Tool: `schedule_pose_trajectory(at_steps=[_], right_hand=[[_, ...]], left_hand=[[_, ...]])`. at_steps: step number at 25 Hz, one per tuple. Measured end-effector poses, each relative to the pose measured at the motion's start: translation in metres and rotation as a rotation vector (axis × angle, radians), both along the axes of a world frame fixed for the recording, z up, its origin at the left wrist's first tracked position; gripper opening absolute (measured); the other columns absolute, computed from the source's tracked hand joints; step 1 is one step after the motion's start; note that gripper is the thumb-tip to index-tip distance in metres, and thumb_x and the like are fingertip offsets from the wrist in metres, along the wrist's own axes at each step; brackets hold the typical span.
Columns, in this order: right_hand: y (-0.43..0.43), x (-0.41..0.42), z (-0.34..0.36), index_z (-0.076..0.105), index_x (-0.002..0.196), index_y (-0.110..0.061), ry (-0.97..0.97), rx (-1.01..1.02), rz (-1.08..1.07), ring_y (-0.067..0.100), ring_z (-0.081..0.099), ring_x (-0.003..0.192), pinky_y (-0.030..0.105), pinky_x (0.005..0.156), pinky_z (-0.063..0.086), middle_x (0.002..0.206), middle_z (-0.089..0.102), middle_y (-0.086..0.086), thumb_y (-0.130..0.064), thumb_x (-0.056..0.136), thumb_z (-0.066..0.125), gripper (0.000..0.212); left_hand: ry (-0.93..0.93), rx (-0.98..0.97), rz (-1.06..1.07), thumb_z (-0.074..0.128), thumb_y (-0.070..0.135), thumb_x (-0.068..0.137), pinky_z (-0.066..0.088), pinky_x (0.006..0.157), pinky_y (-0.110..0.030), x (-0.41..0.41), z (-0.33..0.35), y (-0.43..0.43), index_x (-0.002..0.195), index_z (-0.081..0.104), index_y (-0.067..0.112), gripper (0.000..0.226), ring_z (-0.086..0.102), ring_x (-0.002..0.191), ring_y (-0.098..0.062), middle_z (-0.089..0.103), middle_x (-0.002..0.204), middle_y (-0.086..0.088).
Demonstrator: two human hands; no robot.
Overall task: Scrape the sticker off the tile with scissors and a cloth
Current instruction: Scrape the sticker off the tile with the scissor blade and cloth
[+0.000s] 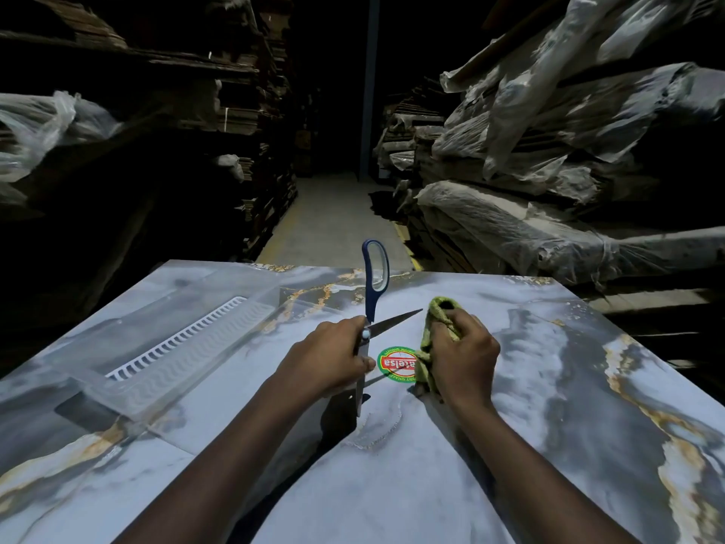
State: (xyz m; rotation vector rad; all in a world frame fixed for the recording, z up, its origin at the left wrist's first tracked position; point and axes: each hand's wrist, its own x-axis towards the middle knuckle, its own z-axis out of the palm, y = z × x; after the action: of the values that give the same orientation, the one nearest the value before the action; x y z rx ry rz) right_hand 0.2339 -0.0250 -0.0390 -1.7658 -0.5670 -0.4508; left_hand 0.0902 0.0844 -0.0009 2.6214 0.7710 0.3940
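While the fingers (350,328) of the left hand (329,359) curl tightly round the opened scissors (370,304) close to the pivot, one blade runs down past the thumb toward the tile (549,386) and the other juts sideways at the right hand (463,359); the blue handle stands up clear of the grip. The right hand's fingers are bunched round a green cloth (425,361), pressing its lower fold onto the right edge of the round red-and-green sticker (394,365), which lies flat on the tile between the two hands and looks whole. Whether the lower blade tip touches the glaze I cannot tell. The hazards seem plain: gripping at the blades rather than the handles invites a cut palm if the steel slips under pressure; the free blade points at the right knuckles; a steep tip could score the glossy surface; and the cloth hides the edge that wants lifting. A clear plastic tray (176,347) sits to the left.
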Motion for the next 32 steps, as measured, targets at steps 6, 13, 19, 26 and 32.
schedule_pose_trajectory(at_steps=[6, 13, 19, 26, 32], right_hand=[[0.009, -0.024, 0.000, 0.069, 0.093, -0.025, -0.244, -0.224, 0.122, 0.025, 0.059, 0.073, 0.032, 0.056, 0.045, 0.082, 0.061, -0.002, -0.028, 0.083, 0.060, 0.014], [0.006, -0.026, -0.001, 0.069, 0.093, -0.025, -0.326, -0.292, 0.155, 0.025, 0.058, 0.070, 0.030, 0.053, 0.042, 0.081, 0.060, -0.001, -0.027, 0.084, 0.063, 0.011], [0.003, -0.037, 0.003, 0.067, 0.088, -0.024, -0.478, -0.326, 0.250, 0.026, 0.058, 0.064, 0.035, 0.048, 0.046, 0.079, 0.059, -0.001, -0.028, 0.079, 0.059, 0.012], [0.002, -0.050, 0.009, 0.063, 0.082, -0.023, -0.564, -0.436, 0.134, 0.028, 0.053, 0.050, 0.025, 0.042, 0.030, 0.072, 0.053, 0.000, -0.027, 0.073, 0.060, 0.011], [0.004, -0.053, 0.007, 0.064, 0.085, -0.024, -0.552, -0.428, 0.140, 0.029, 0.053, 0.053, 0.027, 0.043, 0.032, 0.074, 0.053, -0.001, -0.029, 0.074, 0.058, 0.013]], left_hand=[[-0.007, -0.011, -0.009, 0.064, 0.036, 0.087, 0.040, 0.060, -0.031, -0.002, 0.000, 0.002, 0.089, 0.039, 0.029, 0.027, 0.055, 0.086, -0.024, 0.060, 0.102, -0.003], [-0.005, -0.002, 0.012, 0.063, 0.037, 0.087, 0.040, 0.061, -0.031, -0.003, 0.000, 0.001, 0.091, 0.038, 0.031, 0.026, 0.052, 0.084, -0.022, 0.058, 0.097, -0.001], [-0.010, 0.041, 0.027, 0.061, 0.036, 0.086, 0.042, 0.067, -0.033, -0.003, 0.000, -0.003, 0.101, 0.044, 0.034, 0.023, 0.054, 0.093, -0.022, 0.059, 0.104, 0.001], [-0.025, 0.076, 0.032, 0.056, 0.034, 0.089, 0.043, 0.069, -0.033, -0.004, 0.000, -0.007, 0.111, 0.047, 0.031, 0.023, 0.054, 0.097, -0.022, 0.060, 0.107, 0.001], [-0.020, 0.059, 0.052, 0.055, 0.032, 0.089, 0.042, 0.068, -0.033, -0.005, 0.001, -0.008, 0.108, 0.046, 0.032, 0.021, 0.053, 0.093, -0.022, 0.058, 0.104, 0.001]])
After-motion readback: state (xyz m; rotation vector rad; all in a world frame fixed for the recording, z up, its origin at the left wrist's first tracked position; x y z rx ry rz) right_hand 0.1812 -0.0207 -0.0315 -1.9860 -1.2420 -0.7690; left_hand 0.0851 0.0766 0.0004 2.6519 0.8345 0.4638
